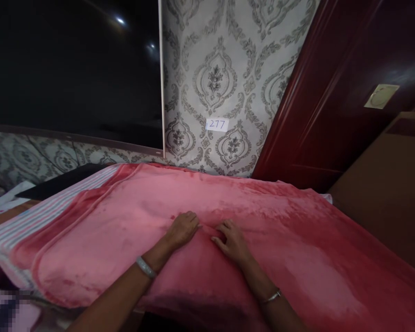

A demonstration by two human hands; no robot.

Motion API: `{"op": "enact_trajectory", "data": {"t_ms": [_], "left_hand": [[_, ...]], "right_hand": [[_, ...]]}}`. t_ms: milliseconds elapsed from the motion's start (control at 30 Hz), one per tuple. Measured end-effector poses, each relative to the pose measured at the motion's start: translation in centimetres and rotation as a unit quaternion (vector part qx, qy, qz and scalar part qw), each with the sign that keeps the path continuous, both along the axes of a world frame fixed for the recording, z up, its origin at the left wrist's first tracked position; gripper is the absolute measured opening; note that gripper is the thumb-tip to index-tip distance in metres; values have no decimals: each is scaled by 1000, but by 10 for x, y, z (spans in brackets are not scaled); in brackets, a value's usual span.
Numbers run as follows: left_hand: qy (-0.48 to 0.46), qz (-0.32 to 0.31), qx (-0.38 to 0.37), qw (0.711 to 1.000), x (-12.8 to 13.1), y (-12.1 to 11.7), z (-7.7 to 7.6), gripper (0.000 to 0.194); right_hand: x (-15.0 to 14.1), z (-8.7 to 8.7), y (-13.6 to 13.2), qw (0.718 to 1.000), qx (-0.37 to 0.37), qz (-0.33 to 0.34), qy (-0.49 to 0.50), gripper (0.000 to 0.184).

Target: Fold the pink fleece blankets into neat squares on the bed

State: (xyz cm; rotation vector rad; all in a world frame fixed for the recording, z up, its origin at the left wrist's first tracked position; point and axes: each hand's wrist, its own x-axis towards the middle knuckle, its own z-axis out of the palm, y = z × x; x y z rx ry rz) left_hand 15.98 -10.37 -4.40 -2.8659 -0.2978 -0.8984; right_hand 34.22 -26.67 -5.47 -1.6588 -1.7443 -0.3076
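2 hands on a pink blanket (214, 198) spread from 8 to 4 o'clock.
the left hand (184, 228), at 7 o'clock, is curled on the pile; whether it pinches fabric i cannot tell. the right hand (233, 242), at 5, is half open, thumb apart, apparently holding nothing. to work the cloth well, i'd use light, even pressure and ease creases outward, leaving the striped cloth (51, 212) toward 9 undisturbed.
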Motion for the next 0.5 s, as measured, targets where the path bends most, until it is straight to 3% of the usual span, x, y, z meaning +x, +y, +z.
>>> {"op": "enact_trajectory", "data": {"t_ms": [167,333,500], "left_hand": [[30,-6,-38,999,-1,-4,5,27],[43,-46,-65,996,-4,-11,12,24],[60,-57,-46,995,1,-10,4,26]], "right_hand": [[1,-3,4,999,-47,-8,-13,26],[5,-9,7,999,-11,-34,-20,32],[7,-11,8,1000,-6,-30,1,34]]}}
